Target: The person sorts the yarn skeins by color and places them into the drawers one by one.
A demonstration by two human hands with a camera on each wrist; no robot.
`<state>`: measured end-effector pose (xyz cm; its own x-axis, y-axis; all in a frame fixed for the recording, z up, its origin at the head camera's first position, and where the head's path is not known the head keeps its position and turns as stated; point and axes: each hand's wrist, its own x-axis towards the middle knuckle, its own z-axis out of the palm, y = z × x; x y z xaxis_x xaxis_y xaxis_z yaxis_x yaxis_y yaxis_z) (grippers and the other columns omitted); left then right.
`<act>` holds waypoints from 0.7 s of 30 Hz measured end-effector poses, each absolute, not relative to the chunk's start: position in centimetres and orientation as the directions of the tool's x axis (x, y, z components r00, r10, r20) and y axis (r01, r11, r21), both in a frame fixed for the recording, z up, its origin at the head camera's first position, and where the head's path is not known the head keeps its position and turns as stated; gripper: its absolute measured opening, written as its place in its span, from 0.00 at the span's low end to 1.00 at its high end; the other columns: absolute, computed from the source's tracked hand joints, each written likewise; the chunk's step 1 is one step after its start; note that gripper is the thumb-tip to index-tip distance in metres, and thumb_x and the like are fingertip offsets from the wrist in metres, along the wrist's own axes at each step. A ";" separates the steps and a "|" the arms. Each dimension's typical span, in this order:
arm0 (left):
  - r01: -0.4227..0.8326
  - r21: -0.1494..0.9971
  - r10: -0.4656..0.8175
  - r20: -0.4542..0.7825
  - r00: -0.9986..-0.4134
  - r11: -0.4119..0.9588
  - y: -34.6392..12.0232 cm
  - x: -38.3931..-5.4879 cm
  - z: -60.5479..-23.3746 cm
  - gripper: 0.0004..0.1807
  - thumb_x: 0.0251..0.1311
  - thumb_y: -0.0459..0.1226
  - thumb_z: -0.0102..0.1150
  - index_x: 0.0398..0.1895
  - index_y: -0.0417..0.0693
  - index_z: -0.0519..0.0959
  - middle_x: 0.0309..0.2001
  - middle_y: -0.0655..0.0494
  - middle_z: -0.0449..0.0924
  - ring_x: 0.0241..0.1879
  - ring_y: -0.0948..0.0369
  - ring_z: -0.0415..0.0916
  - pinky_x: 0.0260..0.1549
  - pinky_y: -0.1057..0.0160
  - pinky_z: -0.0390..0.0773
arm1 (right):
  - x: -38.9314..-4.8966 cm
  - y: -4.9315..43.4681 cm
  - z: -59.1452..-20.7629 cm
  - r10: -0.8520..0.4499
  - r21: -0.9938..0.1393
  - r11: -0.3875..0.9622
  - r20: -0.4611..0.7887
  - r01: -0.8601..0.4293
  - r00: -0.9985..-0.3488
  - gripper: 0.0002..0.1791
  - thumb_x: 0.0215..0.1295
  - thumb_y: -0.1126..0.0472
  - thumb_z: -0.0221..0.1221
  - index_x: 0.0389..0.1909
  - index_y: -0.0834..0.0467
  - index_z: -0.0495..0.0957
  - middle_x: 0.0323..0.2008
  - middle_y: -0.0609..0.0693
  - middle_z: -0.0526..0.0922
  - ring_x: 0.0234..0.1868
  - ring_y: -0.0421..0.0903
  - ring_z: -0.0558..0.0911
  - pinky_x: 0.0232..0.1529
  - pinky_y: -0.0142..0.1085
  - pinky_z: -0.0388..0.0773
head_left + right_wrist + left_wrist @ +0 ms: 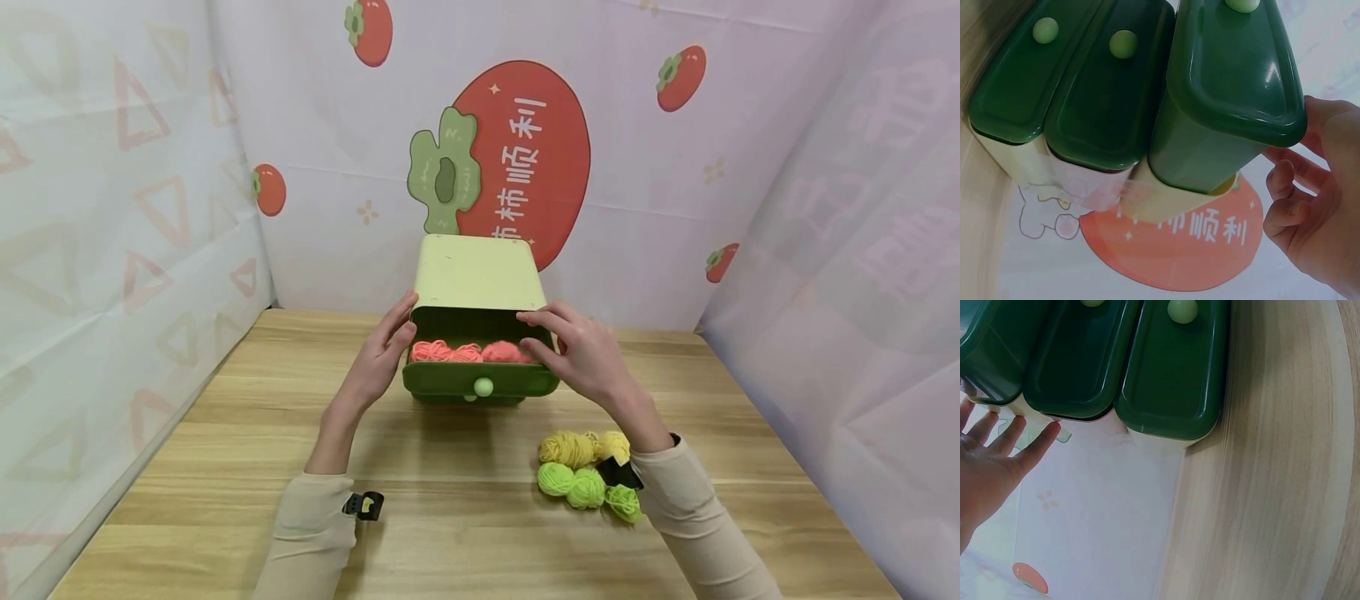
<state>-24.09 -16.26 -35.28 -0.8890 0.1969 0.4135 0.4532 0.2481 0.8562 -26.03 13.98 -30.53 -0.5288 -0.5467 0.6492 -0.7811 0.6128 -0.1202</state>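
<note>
A small cabinet (480, 271) with a pale yellow top stands on the table, its top drawer (442, 380) pulled out. Inside that dark green drawer lie coral-pink yarn balls (504, 352) in a row. My left hand (373, 360) rests its extended fingers along the cabinet's left side. At the drawer's right side, my right hand (588, 354) has thumb and index finger apart over the opening, near the rightmost yarn, with nothing seen between them. Its other fingers bend loosely beside the drawer in the right wrist view. Two lower drawers (1100, 106) are pushed in, each with a round pale knob.
Yellow yarn balls (568, 448) and lime-green yarn balls (586, 489) lie together on the wooden table (450, 533), beside my right forearm. The right wrist strap (619, 473) overlaps them in the head view. Printed cloth (322, 258) hangs behind and along both sides.
</note>
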 end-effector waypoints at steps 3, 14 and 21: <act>0.450 0.858 0.198 0.410 -0.890 0.247 -16.3 -24.2 -35.3 0.27 0.73 0.40 0.38 0.74 0.55 0.51 0.74 0.60 0.44 0.72 0.58 0.48 0.68 0.48 0.56 | -26.0 14.1 -30.7 -0.542 -0.125 0.601 0.663 -0.790 -0.517 0.17 0.57 0.55 0.65 0.49 0.52 0.81 0.36 0.45 0.78 0.17 0.33 0.62 0.13 0.29 0.59; 0.448 0.858 0.195 0.409 -0.892 0.252 -16.3 -24.1 -35.4 0.27 0.73 0.40 0.38 0.74 0.55 0.51 0.74 0.61 0.44 0.72 0.58 0.48 0.68 0.48 0.56 | -25.1 14.5 -30.6 -0.506 -0.092 0.543 0.757 -0.834 -0.413 0.17 0.50 0.62 0.68 0.44 0.51 0.83 0.34 0.42 0.79 0.17 0.32 0.60 0.15 0.26 0.57; 0.445 0.860 0.197 0.405 -0.893 0.250 -16.3 -24.2 -35.4 0.27 0.73 0.41 0.38 0.74 0.56 0.51 0.74 0.61 0.44 0.72 0.58 0.47 0.68 0.48 0.55 | -24.0 14.1 -30.4 -0.533 -0.001 0.464 0.799 -0.886 -0.280 0.15 0.51 0.63 0.68 0.42 0.52 0.84 0.31 0.42 0.79 0.16 0.33 0.63 0.15 0.22 0.58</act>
